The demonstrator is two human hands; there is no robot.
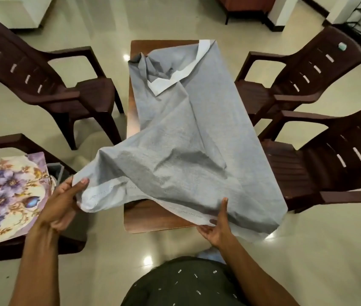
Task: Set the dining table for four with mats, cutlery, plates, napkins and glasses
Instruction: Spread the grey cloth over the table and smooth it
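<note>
Pale glossy floor tiles run under a narrow brown bench with four dark brown plastic chairs drawn around it: one at far left, one at far right, one at near right, and one at near left whose seat carries a stack of floral mats. Just beside the mats, on the same seat, something grey and boxy shows, too hidden to name. A grey cloth lies lengthwise over most of the bench, crumpled and uneven; at the far end it is bunched, with its pale underside folded up into view, and its right edge hangs over the bench side toward the near right chair. The near left corner of the bench is bare wood. The left hand holds the cloth's near left corner lifted off the bench, out over the gap beside the mats, thumb on top and fingers beneath, pinching the hem. The right hand is at the near bench edge, its forefinger stretched straight along the top of the cloth and the thumb closed against the hem, so it too pinches the fabric. Below, a dark patterned shirt fills the bottom of the view.
</note>
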